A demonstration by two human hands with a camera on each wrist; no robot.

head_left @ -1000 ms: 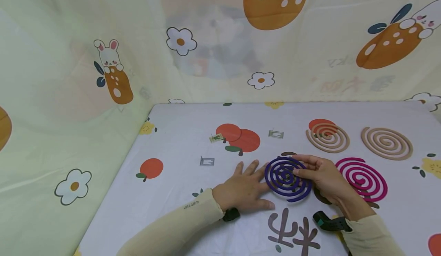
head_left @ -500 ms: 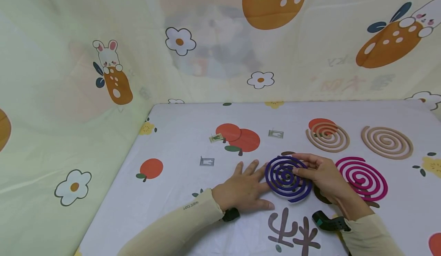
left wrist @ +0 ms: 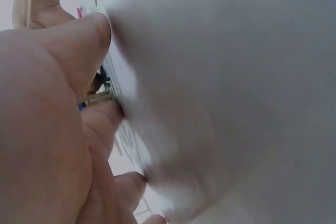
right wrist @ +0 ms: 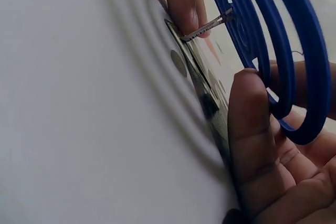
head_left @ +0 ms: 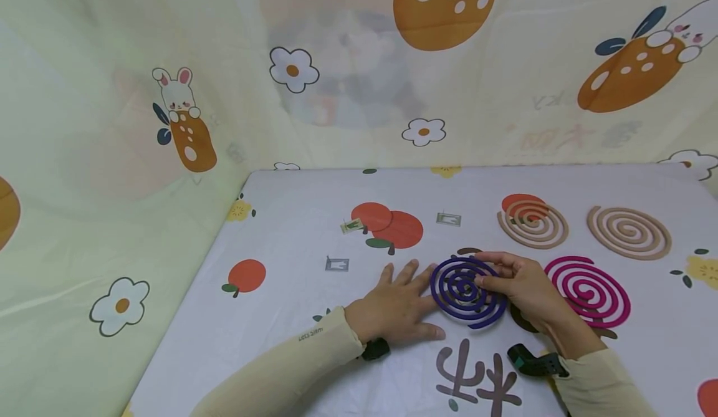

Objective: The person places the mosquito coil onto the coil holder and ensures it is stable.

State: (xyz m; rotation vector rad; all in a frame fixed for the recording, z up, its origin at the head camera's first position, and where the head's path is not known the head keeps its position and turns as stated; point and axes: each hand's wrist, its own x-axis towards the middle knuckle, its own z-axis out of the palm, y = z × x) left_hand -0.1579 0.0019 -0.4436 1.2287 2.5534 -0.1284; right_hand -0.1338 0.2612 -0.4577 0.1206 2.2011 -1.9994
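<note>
A blue spiral mosquito coil [head_left: 464, 287] is pinched by my right hand [head_left: 518, 286] at its right side, between thumb and fingers. In the right wrist view, a thin metal coil stand [right wrist: 197, 61] lies under the coil. Its upright prong [right wrist: 212, 24] reaches the coil's centre. My left hand [head_left: 395, 311] rests palm down on the table with its fingers spread. Its foremost fingers pass beneath the coil's left edge. One left fingertip [right wrist: 181, 3] touches the stand in the right wrist view. From the head, the coil covers most of the stand.
A pink coil [head_left: 587, 290] lies just right of my right hand. Two tan coils, a nearer-left one [head_left: 535, 220] and another [head_left: 631, 233], lie behind it. Small metal stands [head_left: 337, 264] lie on the printed tablecloth, left and behind. A cloth wall [head_left: 359, 93] closes off the back.
</note>
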